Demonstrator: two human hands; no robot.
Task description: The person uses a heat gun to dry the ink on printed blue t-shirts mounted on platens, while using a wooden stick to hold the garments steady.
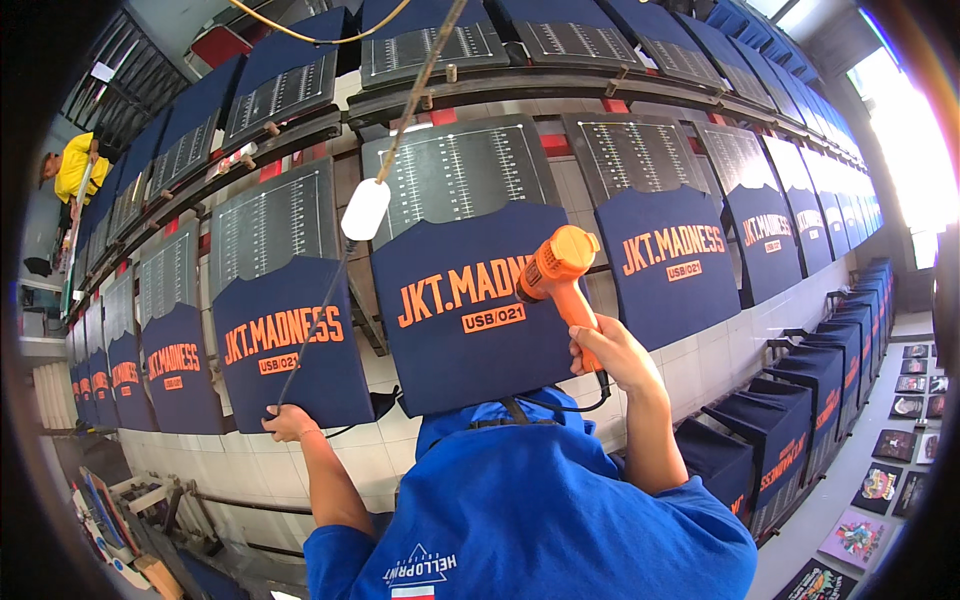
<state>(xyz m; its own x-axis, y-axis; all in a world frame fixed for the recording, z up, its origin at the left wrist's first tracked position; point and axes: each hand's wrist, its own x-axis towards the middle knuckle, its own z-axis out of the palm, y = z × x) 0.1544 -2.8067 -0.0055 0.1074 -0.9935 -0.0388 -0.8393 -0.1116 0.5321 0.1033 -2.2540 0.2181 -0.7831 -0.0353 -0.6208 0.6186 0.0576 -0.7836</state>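
My right hand [622,352] is wrapped round the handle of an orange heat gun [562,262], raised over a dark blue shirt [470,360] with orange lettering. The shirt lies flat on a grey board [460,170] marked with white scales. My left hand [290,423], fingers closed, is at the lower edge of the neighbouring blue shirt [300,375]. The dark power cord [318,330] runs down into it from a white connector [366,210] hanging on a brown line. From my left hand the cord loops past my front to the gun.
Long rows of boards with similar shirts curve away on both sides, and another row [480,50] stands behind a dark rail [520,88]. Covered blue boards [780,430] stand at right, beside printed pictures [880,485]. A person in yellow [78,165] is at far left.
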